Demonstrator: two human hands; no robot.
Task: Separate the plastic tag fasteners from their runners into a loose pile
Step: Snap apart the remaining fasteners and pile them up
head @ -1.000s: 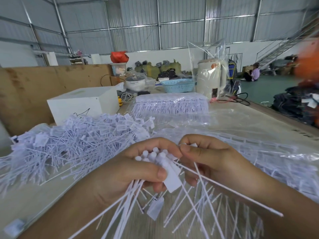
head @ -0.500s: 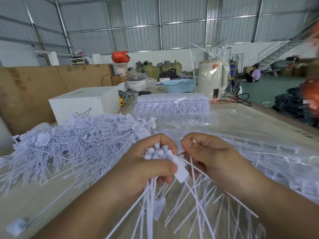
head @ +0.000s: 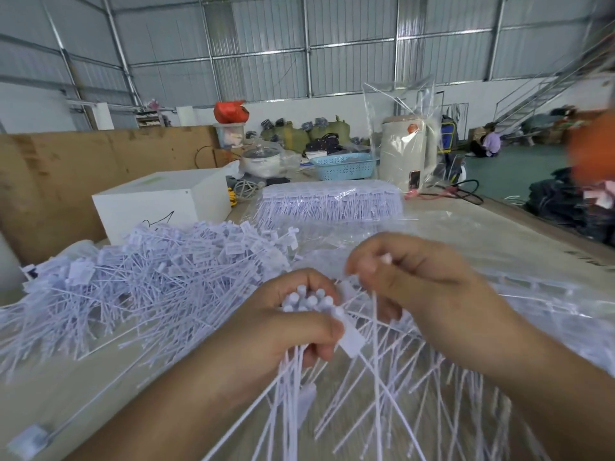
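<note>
One fastener [head: 374, 327] has just been pulled upward by the right hand [head: 429, 287], fingers pinching it; left hand [head: 276, 331] grips the bundle [head: 307, 302]. Separation proceeding.

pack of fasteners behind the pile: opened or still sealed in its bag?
Still bagged, as far as visible: the pack lies under clear glossy plastic, its fasteners in neat rows on their runners. Whether the bag's end is sealed cannot be told.

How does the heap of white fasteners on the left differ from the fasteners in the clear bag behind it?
The loose heap lies tangled, its strands pointing every way; the bagged fasteners sit in tidy parallel rows. The loose heap is uncovered on the table; the bagged fasteners are wrapped in clear plastic. The loose heap spreads wide, while the bagged fasteners form a compact block. Both are white plastic.
</note>
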